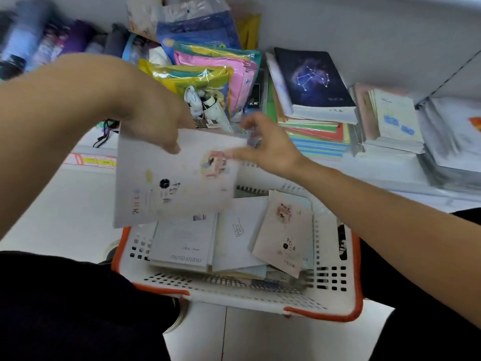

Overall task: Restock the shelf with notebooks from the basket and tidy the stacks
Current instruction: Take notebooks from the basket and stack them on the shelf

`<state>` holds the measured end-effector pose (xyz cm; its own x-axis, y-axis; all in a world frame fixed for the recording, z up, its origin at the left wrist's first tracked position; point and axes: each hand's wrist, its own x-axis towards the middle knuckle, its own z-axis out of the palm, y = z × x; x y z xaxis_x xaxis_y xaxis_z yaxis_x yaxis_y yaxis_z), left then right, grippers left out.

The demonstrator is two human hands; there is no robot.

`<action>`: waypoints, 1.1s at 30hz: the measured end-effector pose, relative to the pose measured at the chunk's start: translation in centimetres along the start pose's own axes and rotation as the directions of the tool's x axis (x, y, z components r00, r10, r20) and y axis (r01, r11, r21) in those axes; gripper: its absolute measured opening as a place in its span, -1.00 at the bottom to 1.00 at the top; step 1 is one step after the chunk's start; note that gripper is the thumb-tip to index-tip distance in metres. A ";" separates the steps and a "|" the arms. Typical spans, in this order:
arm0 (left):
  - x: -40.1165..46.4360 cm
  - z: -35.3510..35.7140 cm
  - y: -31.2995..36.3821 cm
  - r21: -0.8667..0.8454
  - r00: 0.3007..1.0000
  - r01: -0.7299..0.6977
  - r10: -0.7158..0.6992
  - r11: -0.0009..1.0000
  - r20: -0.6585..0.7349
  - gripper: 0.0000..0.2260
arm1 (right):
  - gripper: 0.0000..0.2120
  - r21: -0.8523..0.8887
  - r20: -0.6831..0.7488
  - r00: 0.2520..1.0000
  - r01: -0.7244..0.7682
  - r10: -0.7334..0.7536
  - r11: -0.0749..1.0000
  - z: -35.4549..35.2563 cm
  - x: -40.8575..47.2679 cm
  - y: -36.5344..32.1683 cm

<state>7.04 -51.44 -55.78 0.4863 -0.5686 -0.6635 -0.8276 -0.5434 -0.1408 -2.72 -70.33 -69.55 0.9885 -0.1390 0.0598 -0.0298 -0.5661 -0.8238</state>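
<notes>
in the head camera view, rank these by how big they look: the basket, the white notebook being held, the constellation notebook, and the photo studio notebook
1. Basket.
2. Held white notebook, though it is nearer the camera, so this is unsure.
3 and 4. Constellation notebook and photo studio notebook look alike; not ranked.

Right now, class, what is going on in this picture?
A person is restocking a shelf. The left hand grips a pale notebook by its top edge, lifted above a white basket with an orange rim that holds more notebooks. The right hand touches the notebook's right corner. Stacks already sit on the shelf, one topped by a dark constellation notebook.
</notes>
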 end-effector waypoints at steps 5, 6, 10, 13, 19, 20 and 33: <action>0.6 1.1 -1.6 0.012 1.000 0.022 -0.022 1.000 -0.010 -0.75 | -0.17 -0.652 0.648 0.661 0.224 0.379 0.724 1.4 -6.8 10.8; 0.6 1.1 -1.8 -0.042 1.000 0.020 -0.021 0.999 -0.020 -0.71 | -0.20 -0.675 0.680 0.614 0.314 0.400 0.668 1.5 -7.8 11.8; 0.8 1.2 -1.5 -0.142 0.998 -0.007 -0.003 0.990 -0.066 -0.33 | -0.44 -0.679 0.677 0.659 0.388 0.328 0.623 0.2 -8.9 13.1; 0.7 0.7 -0.9 -0.139 0.996 -0.053 0.042 0.989 -0.084 -0.38 | -0.20 -0.686 0.686 0.639 0.409 0.348 0.601 -0.4 -9.2 13.6; 1.2 0.7 -0.4 -0.174 0.994 -0.071 0.055 0.982 -0.095 -0.62 | -0.31 -0.646 0.743 0.597 0.523 0.302 0.557 1.2 -10.9 14.7; 1.3 0.8 -0.5 -0.183 0.993 -0.068 0.050 0.981 -0.104 -0.63 | -0.35 -0.639 0.741 0.614 0.523 0.271 0.564 1.0 -11.2 14.8; 0.8 0.7 -0.5 -0.256 0.992 -0.058 0.027 0.965 -0.126 -0.58 | -0.88 -0.522 0.524 0.848 0.394 -0.080 0.756 -1.6 -7.9 12.2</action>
<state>7.60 -51.20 -56.74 0.4954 -0.6560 -0.5695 -0.7551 -0.6493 0.0911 -11.18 -77.43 -79.12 0.9182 0.3534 -0.1790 0.2898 -0.9073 -0.3048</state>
